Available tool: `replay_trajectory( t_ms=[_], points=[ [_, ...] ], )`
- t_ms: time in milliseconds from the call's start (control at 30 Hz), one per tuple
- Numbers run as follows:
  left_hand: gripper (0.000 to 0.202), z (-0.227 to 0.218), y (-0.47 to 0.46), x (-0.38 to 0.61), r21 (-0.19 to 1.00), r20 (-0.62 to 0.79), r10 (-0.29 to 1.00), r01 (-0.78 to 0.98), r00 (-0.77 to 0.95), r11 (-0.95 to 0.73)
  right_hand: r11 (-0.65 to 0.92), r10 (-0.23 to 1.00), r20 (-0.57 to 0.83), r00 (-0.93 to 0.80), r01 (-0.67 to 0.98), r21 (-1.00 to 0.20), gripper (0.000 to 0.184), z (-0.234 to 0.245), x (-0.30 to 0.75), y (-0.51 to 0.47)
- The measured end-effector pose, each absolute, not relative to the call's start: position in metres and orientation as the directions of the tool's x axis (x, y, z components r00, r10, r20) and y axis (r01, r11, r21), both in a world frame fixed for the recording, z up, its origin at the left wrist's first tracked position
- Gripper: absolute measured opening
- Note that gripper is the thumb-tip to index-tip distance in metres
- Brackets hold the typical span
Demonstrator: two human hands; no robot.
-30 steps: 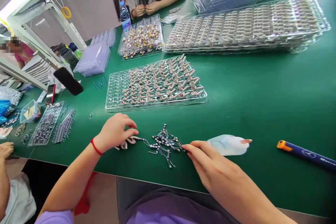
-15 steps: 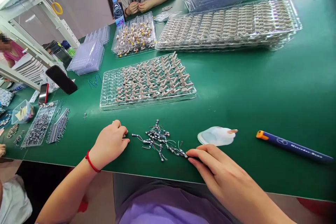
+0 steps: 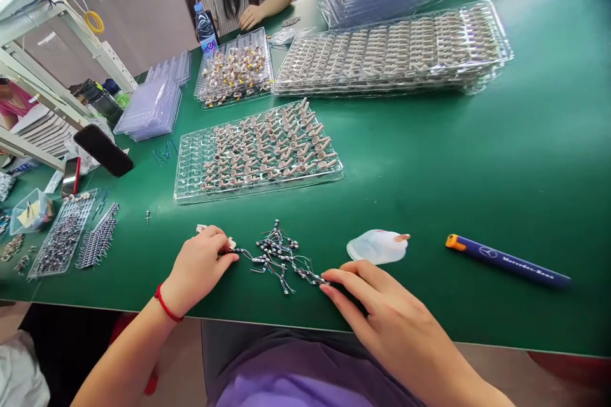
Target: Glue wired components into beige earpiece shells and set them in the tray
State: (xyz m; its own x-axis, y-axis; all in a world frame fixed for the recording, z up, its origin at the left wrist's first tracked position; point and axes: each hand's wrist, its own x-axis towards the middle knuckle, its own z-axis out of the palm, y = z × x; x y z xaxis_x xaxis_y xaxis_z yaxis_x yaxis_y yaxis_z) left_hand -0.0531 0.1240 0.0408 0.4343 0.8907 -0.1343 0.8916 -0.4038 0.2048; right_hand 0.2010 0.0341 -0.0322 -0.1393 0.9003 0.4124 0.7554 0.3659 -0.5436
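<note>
My left hand (image 3: 203,267) is closed, with fingers curled around a pale earbud shell (image 3: 231,243); a pale end also pokes out at its far side, and the middle is hidden. Right beside it lies a loose pile of small wired electronic boards (image 3: 277,248) with thin leads. At the pile's right edge, the thumb and forefinger of my right hand (image 3: 382,305) pinch the end of one small wired board (image 3: 312,278). Beyond the pile, a clear tray (image 3: 195,165) carries rows of beige stemmed earbud shells (image 3: 272,146), its left columns bare.
A whitish translucent pad (image 3: 377,248) and a blue pen-shaped tool (image 3: 510,264) lie to the right. Filled trays (image 3: 391,54) stand at the back, near a water bottle (image 3: 206,28). A phone (image 3: 104,149) and a tray of small parts (image 3: 64,235) are leftward. A person sits opposite.
The pale shell has come into view in my left hand, which now sits closer to the pile. My right hand still pinches at the pile's edge. The whole view has shifted slightly.
</note>
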Motion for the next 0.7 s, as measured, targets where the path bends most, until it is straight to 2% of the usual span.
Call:
replay_trajectory(
  t_ms=[167,300,367,433,533,633,700],
  points=[
    [0.013,0.036,0.128,-0.047,0.078,-0.094,0.896,0.901,0.434,-0.428,0.343,0.911,0.403,-0.086,0.699,-0.627,0.023,-0.029,0.204,0.033],
    [0.021,0.037,0.132,-0.049,0.061,-0.036,0.908,0.908,0.417,-0.414,0.318,0.916,0.398,-0.044,0.684,-0.656,0.018,-0.028,0.208,0.029],
    [0.022,0.038,0.132,-0.052,0.097,0.018,0.916,0.911,0.402,-0.402,0.323,0.910,0.413,-0.034,0.681,-0.657,0.017,-0.028,0.208,0.028],
    [0.022,0.041,0.128,-0.054,0.216,0.095,0.930,0.904,0.356,-0.368,0.321,0.907,0.420,-0.013,0.666,-0.673,0.017,-0.028,0.208,0.028],
    [0.015,0.042,0.112,-0.052,0.558,0.154,0.953,0.772,0.263,-0.303,0.330,0.901,0.434,0.021,0.617,-0.714,0.015,-0.024,0.206,0.028],
    [0.007,0.038,0.087,-0.042,0.874,0.020,0.973,0.468,0.229,-0.128,0.371,0.891,0.454,0.023,0.539,-0.756,0.014,-0.016,0.202,0.027],
    [0.006,0.031,0.068,-0.033,0.961,-0.124,0.967,0.269,0.223,0.062,0.401,0.885,0.465,0.016,0.479,-0.781,0.014,-0.010,0.197,0.025]
  ],
)
